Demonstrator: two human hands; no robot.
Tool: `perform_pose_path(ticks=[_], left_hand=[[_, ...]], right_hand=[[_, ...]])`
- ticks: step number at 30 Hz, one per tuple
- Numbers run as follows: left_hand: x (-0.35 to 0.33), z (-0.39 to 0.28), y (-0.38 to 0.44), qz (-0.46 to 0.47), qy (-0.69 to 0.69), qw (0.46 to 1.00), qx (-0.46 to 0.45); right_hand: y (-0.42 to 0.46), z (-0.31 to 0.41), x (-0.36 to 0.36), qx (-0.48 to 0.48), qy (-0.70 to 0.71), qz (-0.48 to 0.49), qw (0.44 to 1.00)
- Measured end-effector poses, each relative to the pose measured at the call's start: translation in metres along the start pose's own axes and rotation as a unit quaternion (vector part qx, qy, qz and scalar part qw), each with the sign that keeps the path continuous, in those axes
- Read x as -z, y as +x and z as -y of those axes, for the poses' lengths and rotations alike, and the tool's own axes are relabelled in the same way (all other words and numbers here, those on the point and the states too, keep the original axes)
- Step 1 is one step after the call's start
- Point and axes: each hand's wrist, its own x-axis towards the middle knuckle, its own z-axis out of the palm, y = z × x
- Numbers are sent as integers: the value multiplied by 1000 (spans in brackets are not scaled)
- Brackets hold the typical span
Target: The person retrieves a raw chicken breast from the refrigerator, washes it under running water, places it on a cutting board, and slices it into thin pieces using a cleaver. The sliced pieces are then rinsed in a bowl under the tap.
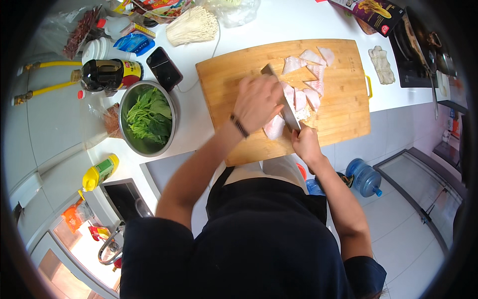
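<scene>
My right hand [307, 144] grips the handle of a broad-bladed kitchen knife [290, 113], whose blade slants away to the upper left across a bamboo cutting board [343, 108]. My left hand [259, 98], blurred, is beside the blade, close to its far end; its fingertips cannot be made out. To the left of the blade lies a larger piece of pale pink fish fillet [274, 128], partly hidden by that hand. Several cut fish pieces [300, 99] lie right of the blade, and more cut pieces [314, 57] are spread towards the board's far edge.
Left of the board stand a steel bowl of leafy greens [149, 116], a phone [164, 69] and a dark sauce bottle [108, 75]. Enoki mushrooms [192, 26] lie behind. To the right are a folded cloth [381, 65] and a pan [418, 41] on a cooktop.
</scene>
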Motion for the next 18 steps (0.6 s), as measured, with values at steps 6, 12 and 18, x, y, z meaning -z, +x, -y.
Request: perform_pose_path(ticks=[6, 12, 18], left_hand=[[-37, -53, -57, 100, -25, 940, 325], [-48, -30, -69, 92, -7, 973, 213], [-9, -16, -98, -60, -33, 973, 219]], right_hand=[[21, 11, -3, -17, -7, -15, 1000], [8, 9, 12, 52, -89, 0, 995], [-20, 33, 26, 98, -102, 39, 989]])
